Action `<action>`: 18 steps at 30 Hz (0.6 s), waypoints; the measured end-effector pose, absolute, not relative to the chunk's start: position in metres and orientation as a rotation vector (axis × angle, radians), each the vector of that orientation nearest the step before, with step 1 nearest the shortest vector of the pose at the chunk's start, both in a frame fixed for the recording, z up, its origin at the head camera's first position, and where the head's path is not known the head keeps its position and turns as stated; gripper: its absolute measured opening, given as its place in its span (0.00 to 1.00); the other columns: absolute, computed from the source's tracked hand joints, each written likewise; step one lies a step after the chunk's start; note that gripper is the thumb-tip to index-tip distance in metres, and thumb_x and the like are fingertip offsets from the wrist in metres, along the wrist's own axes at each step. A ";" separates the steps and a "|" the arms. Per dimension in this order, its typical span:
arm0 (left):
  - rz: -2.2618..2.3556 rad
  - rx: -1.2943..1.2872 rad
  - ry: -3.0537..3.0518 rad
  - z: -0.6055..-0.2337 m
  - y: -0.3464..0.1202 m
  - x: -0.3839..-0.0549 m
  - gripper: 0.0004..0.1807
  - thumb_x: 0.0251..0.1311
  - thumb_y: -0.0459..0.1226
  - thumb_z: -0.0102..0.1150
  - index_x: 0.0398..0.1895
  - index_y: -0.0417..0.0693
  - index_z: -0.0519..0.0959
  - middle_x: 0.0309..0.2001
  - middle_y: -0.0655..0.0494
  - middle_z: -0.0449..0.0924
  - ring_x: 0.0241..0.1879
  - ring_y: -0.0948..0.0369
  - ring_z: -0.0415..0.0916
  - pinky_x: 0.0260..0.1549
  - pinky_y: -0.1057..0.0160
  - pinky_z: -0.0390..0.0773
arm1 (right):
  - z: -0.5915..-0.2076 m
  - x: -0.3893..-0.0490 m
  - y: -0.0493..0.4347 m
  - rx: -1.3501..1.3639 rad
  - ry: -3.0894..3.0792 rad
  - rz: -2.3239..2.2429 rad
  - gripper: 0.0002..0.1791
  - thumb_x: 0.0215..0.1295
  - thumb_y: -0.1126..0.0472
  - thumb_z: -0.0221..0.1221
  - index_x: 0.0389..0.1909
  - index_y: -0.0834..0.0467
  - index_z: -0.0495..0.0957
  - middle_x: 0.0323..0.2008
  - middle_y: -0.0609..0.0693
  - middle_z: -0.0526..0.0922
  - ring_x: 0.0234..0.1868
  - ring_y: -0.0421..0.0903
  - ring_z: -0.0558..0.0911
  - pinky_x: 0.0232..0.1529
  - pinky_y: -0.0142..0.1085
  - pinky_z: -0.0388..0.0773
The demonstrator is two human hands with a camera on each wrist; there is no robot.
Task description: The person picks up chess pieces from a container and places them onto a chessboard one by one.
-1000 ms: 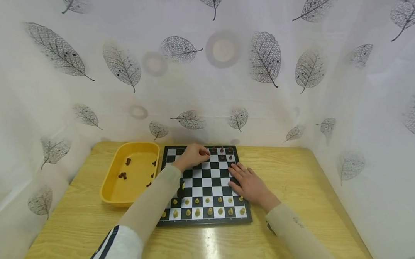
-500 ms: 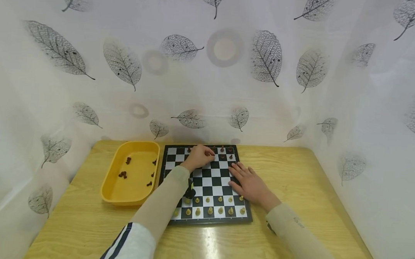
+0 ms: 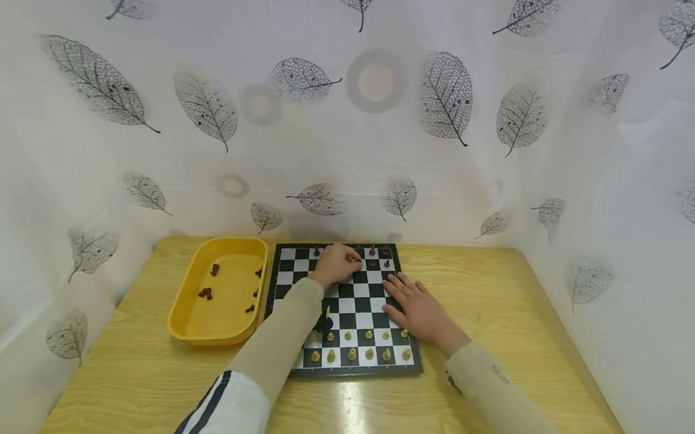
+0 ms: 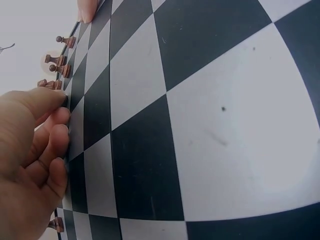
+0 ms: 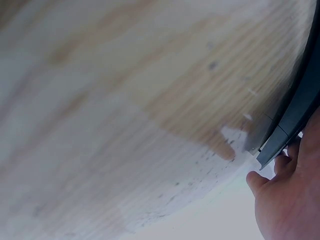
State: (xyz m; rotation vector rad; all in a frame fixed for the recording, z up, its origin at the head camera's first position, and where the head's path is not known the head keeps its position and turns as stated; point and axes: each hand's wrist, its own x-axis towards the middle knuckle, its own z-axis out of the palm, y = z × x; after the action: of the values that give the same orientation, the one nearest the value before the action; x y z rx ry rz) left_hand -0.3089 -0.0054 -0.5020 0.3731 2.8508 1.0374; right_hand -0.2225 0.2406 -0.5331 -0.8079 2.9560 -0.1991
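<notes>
A black-and-white chessboard lies on the table. My left hand is over its far side, thumb and fingertips pinched together low over the second row. A reddish-brown chess piece shows faintly between them; its shape is mostly hidden. Right of these fingertips stand several brown pieces, among them a pawn; a lone brown piece stands to their left. In the left wrist view the thumb almost touches the board. My right hand rests flat with spread fingers on the board's right edge.
A yellow tray holding several loose brown pieces stands left of the board. Two rows of cream pieces line the near side, partly hidden by my left forearm. A leaf-patterned curtain hangs behind the wooden table.
My left hand has shifted a little to the right along the far rows, uncovering the lone brown piece at its left. My right hand has stayed in place.
</notes>
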 end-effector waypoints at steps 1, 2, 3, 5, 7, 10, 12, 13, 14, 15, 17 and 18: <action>1.035 0.368 2.850 -0.502 -0.005 -0.309 0.10 0.68 0.42 0.68 0.47 0.51 0.91 0.42 0.52 0.89 0.39 0.57 0.81 0.42 0.57 0.81 | -0.533 -0.223 0.241 -0.811 2.957 -0.205 0.38 0.82 0.35 0.41 0.83 0.53 0.58 0.83 0.53 0.59 0.85 0.58 0.53 0.82 0.60 0.55; 1.036 0.365 2.851 -0.502 -0.005 -0.310 0.10 0.68 0.42 0.68 0.47 0.51 0.91 0.42 0.52 0.89 0.38 0.57 0.81 0.41 0.57 0.81 | -0.533 -0.223 0.241 -0.813 2.959 -0.207 0.38 0.82 0.35 0.42 0.83 0.53 0.58 0.83 0.53 0.59 0.85 0.58 0.53 0.82 0.60 0.55; 1.036 0.360 2.849 -0.502 -0.005 -0.310 0.10 0.68 0.42 0.68 0.46 0.51 0.91 0.42 0.53 0.89 0.38 0.58 0.81 0.41 0.57 0.81 | -0.533 -0.223 0.241 -0.814 2.960 -0.209 0.38 0.82 0.35 0.42 0.83 0.53 0.59 0.83 0.53 0.59 0.85 0.57 0.54 0.82 0.60 0.55; 1.039 0.351 2.845 -0.502 -0.004 -0.311 0.09 0.68 0.42 0.69 0.46 0.51 0.92 0.42 0.53 0.89 0.37 0.58 0.81 0.40 0.58 0.80 | -0.533 -0.223 0.241 -0.808 2.957 -0.205 0.38 0.82 0.35 0.41 0.83 0.52 0.58 0.83 0.52 0.58 0.85 0.57 0.53 0.82 0.59 0.54; 1.041 0.346 2.843 -0.503 -0.004 -0.312 0.09 0.67 0.41 0.69 0.46 0.52 0.92 0.41 0.53 0.89 0.36 0.58 0.80 0.40 0.58 0.80 | -0.533 -0.223 0.241 -0.810 2.960 -0.205 0.38 0.82 0.35 0.41 0.83 0.52 0.58 0.83 0.53 0.59 0.85 0.57 0.53 0.82 0.60 0.55; 1.035 0.349 2.839 -0.503 -0.004 -0.313 0.08 0.67 0.41 0.69 0.46 0.52 0.92 0.40 0.54 0.89 0.35 0.59 0.79 0.38 0.59 0.79 | -0.534 -0.223 0.241 -0.810 2.960 -0.194 0.38 0.82 0.35 0.41 0.83 0.52 0.58 0.83 0.53 0.59 0.85 0.57 0.53 0.81 0.60 0.55; 1.031 0.356 2.838 -0.504 -0.005 -0.314 0.08 0.68 0.41 0.69 0.46 0.52 0.92 0.39 0.54 0.90 0.34 0.59 0.79 0.37 0.59 0.78 | -0.534 -0.224 0.241 -0.813 2.960 -0.198 0.38 0.82 0.35 0.42 0.83 0.53 0.59 0.83 0.53 0.59 0.85 0.57 0.54 0.81 0.60 0.56; 1.028 0.359 2.840 -0.504 -0.005 -0.314 0.08 0.68 0.41 0.69 0.46 0.52 0.92 0.40 0.54 0.90 0.34 0.59 0.79 0.37 0.60 0.78 | -0.534 -0.223 0.241 -0.806 2.957 -0.194 0.38 0.82 0.35 0.41 0.83 0.52 0.58 0.83 0.52 0.59 0.85 0.57 0.53 0.82 0.60 0.55; 1.028 0.361 2.840 -0.504 -0.005 -0.314 0.08 0.67 0.41 0.69 0.46 0.52 0.92 0.40 0.54 0.90 0.33 0.59 0.79 0.37 0.60 0.78 | -0.534 -0.223 0.241 -0.806 2.957 -0.195 0.38 0.82 0.35 0.41 0.83 0.52 0.58 0.83 0.52 0.59 0.85 0.56 0.53 0.82 0.60 0.55; 1.027 0.363 2.839 -0.505 -0.005 -0.315 0.09 0.67 0.41 0.69 0.46 0.52 0.92 0.40 0.54 0.90 0.34 0.59 0.79 0.37 0.59 0.78 | -0.534 -0.223 0.241 -0.803 2.957 -0.197 0.38 0.82 0.35 0.41 0.83 0.52 0.58 0.83 0.52 0.59 0.85 0.56 0.53 0.82 0.60 0.55; 1.029 0.365 2.841 -0.505 -0.005 -0.315 0.08 0.67 0.41 0.69 0.46 0.52 0.92 0.40 0.54 0.90 0.34 0.59 0.80 0.38 0.59 0.79 | -0.533 -0.224 0.241 -0.807 2.962 -0.207 0.38 0.82 0.35 0.42 0.83 0.53 0.59 0.83 0.53 0.59 0.85 0.57 0.54 0.81 0.61 0.56; 1.030 0.365 2.840 -0.505 -0.005 -0.316 0.08 0.67 0.41 0.69 0.46 0.52 0.92 0.41 0.54 0.90 0.35 0.58 0.80 0.38 0.59 0.79 | -0.533 -0.224 0.241 -0.803 2.962 -0.204 0.38 0.82 0.35 0.42 0.83 0.52 0.59 0.83 0.53 0.59 0.85 0.57 0.54 0.81 0.61 0.56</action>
State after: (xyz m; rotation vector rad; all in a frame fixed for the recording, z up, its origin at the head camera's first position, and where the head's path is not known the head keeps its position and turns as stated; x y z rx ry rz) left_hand -0.3156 -0.0047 -0.5047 0.3652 2.8401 1.0300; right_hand -0.2235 0.2407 -0.5332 -0.8033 2.9619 -0.2043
